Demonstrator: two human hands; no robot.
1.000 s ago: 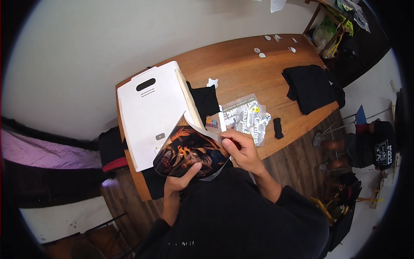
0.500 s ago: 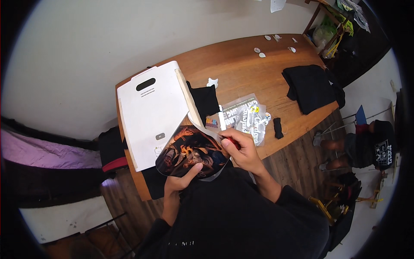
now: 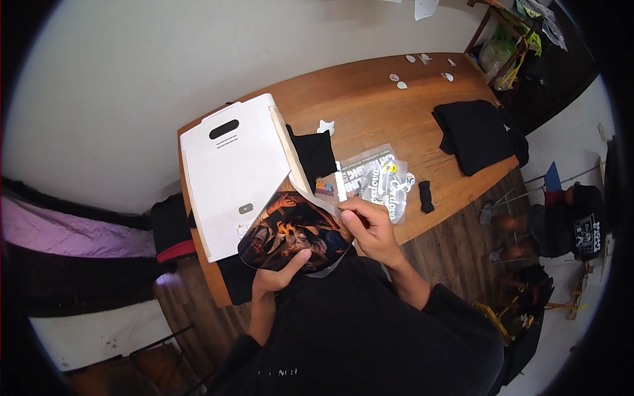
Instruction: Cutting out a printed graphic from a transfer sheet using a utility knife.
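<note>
At the white box's (image 3: 231, 171) near corner on the table (image 3: 370, 99), a curved printed sheet (image 3: 284, 228) is pinched by the left hand (image 3: 279, 276) below and the right hand (image 3: 375, 232) at right; creasing may be caused by uneven pulling.

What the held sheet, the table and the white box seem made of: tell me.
Sheet: likely glossy plastic film; thin, smoothly curling, with a pale sheen.
Table: wood or veneer, faintly shiny; brown grain shows.
White box: probably matte plastic; rounded corners, even colour; painted metal possible.
</note>
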